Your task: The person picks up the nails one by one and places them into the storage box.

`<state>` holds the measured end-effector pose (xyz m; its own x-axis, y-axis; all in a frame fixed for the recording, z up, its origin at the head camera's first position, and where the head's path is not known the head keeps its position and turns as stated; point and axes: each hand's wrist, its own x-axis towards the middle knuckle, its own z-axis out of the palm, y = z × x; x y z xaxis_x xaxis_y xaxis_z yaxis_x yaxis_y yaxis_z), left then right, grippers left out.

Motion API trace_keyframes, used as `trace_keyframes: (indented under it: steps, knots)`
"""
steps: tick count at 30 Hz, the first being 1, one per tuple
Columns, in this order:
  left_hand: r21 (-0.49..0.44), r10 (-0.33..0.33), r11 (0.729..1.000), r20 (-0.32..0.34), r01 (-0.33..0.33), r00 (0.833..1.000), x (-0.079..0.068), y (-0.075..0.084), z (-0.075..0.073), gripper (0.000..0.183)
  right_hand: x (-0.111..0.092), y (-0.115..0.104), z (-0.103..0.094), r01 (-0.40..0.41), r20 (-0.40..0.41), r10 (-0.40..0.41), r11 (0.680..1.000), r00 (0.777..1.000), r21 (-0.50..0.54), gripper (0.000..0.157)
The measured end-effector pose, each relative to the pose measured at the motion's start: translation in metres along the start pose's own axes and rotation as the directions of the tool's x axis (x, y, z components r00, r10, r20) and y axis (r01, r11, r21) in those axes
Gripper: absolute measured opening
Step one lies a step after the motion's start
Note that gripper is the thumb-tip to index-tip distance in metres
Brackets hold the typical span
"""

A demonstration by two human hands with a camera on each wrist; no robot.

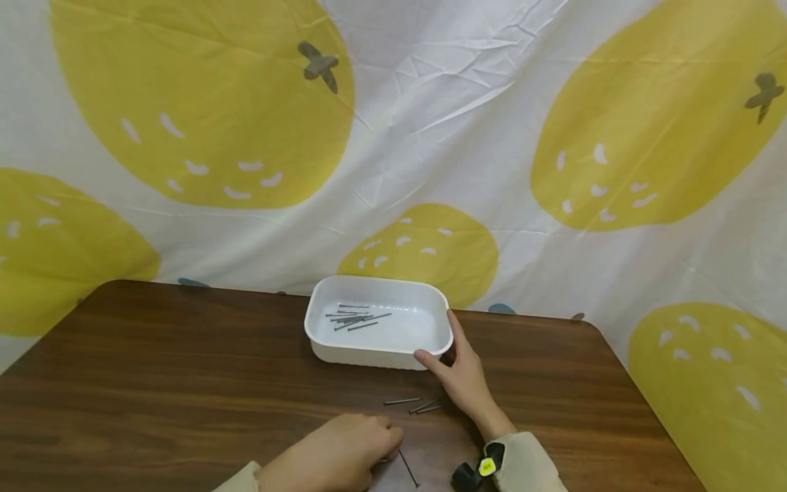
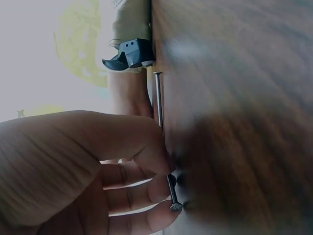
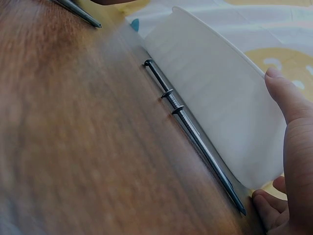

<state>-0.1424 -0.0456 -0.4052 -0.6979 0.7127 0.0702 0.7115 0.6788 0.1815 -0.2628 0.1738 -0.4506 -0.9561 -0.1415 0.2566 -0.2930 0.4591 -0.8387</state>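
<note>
My left hand [image 1: 344,447] is low over the front of the table, its thumb and fingers pinching a steel nail [image 2: 172,191] near its head. Another nail [image 1: 408,468] lies right beside these fingertips, its head toward the front edge. At the near right corner of a white rectangular tray [image 1: 369,355], my right hand [image 1: 464,379] grips the wall, thumb on the rim and fingers around the side. Several nails [image 1: 353,320] lie loosely together on the left part of the tray's floor. Three more nails [image 3: 195,142] rest on the wood in front of the tray.
The brown wooden table [image 1: 184,383] has rounded far corners. Behind it hangs a white cloth [image 1: 430,137] printed with large yellow fruit, close to the tray's far side. A black strap device [image 1: 479,468] sits on the right wrist.
</note>
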Motion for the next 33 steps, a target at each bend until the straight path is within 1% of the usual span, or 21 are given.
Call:
trace_keyframes:
  steps: [4, 9, 15, 19, 23, 27, 30, 33]
  knots:
    - [-0.018, 0.003, 1.000, 0.010, -0.002, 1.000, 0.001, 0.000, -0.005, 0.033, 0.000, 0.001, 0.000, 0.006, 0.000, -0.006, 1.000, 1.000, 0.001, 0.096]
    - [-0.063, -0.013, 0.998, 0.041, 0.016, 0.999, 0.009, -0.002, -0.016, 0.033, 0.000, 0.002, 0.000, 0.009, 0.005, -0.009, 1.000, 1.000, 0.004, 0.096]
    - [-0.008, 0.016, 1.000, -0.001, -0.016, 1.000, 0.017, -0.007, -0.031, 0.029, 0.000, 0.003, 0.001, 0.006, 0.008, -0.006, 1.000, 1.000, 0.007, 0.096]
    - [0.005, 0.030, 1.000, -0.017, -0.029, 0.999, 0.022, -0.011, -0.043, 0.028, 0.001, 0.004, 0.000, 0.006, 0.008, -0.006, 1.000, 1.000, 0.004, 0.096]
    - [-0.010, 0.032, 0.999, -0.021, -0.033, 0.999, 0.028, -0.016, -0.055, 0.035, 0.001, 0.003, 0.000, 0.005, 0.002, -0.005, 1.000, 1.000, -0.001, 0.096]
    - [-0.044, 0.049, 0.998, -0.023, -0.050, 0.999, 0.035, -0.023, -0.066, 0.034, 0.001, 0.002, 0.001, 0.005, -0.003, -0.005, 1.000, 1.000, -0.001, 0.096]
    - [-0.044, 0.041, 0.998, -0.022, -0.042, 0.999, 0.042, -0.028, -0.073, 0.034, 0.000, 0.002, 0.000, 0.003, -0.001, -0.003, 1.000, 1.000, 0.002, 0.096]
    - [-0.030, 0.044, 0.999, -0.038, -0.045, 0.998, 0.050, -0.035, -0.078, 0.035, 0.000, 0.003, 0.000, 0.001, 0.002, -0.001, 1.000, 1.000, 0.004, 0.096]
